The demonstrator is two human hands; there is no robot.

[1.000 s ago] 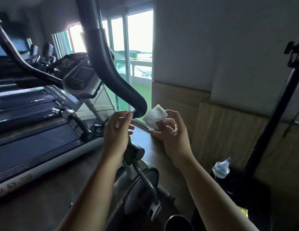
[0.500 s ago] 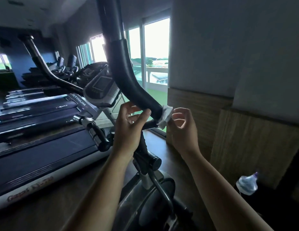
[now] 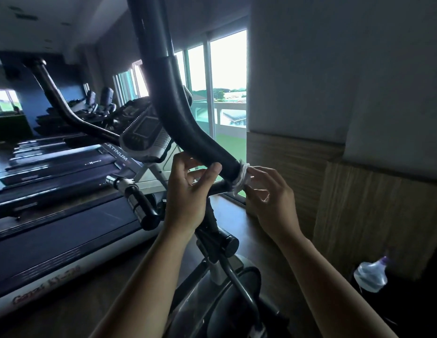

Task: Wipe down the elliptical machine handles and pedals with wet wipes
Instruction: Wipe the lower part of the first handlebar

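Two grips: the right grip [image 3: 268, 198] pinches the wet wipe [image 3: 240, 178] onto the handle [image 3: 178, 113] tip, and the left grip [image 3: 185, 193] clasps the handle just beside it. The handle's long axis climbs up-left from the wipe.

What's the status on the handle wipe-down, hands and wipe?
Left hand curled round handle near its end. Right hand pinching wet wipe against the handle's tip. Nothing in the way.

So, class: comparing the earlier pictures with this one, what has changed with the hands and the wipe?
The right hand carried the crumpled white wet wipe leftward onto the end of the black padded elliptical handle, where it now presses. The left hand closed round the handle beside it. Unchanged: the right hand keeps pinching the wipe.
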